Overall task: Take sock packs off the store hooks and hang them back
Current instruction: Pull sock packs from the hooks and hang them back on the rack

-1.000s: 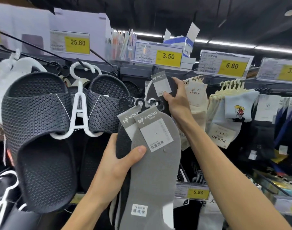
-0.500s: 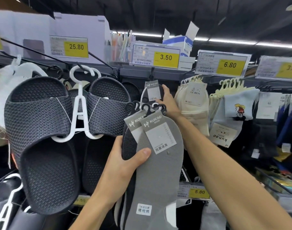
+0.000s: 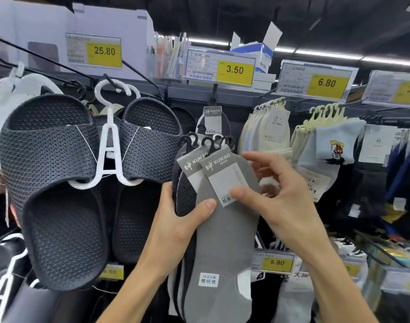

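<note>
My left hand (image 3: 176, 224) clamps a fanned bunch of grey and black KUN'AO sock packs (image 3: 225, 229), thumb pressed across the front, fingers hidden behind. My right hand (image 3: 276, 197) reaches in from the right, thumb and forefinger half-curled and closing on the label of the front grey pack (image 3: 222, 180); whether they have pinched it yet, I cannot tell. The packs stand upright, long axis vertical, their small black hanger hooks (image 3: 208, 143) at the top, just below one KUN'AO pack (image 3: 212, 122) hanging on the store hook (image 3: 213, 99) under the 3.50 price tag (image 3: 234, 69). That hook lies straight up and slightly behind the bunch, and my right hand is the nearer one for the lift. A second ago that hand was up at the hook, hanging the pack; now it has dropped back to the bunch. Black slippers (image 3: 59, 183) hang left, cream socks (image 3: 269, 131) right.
</note>
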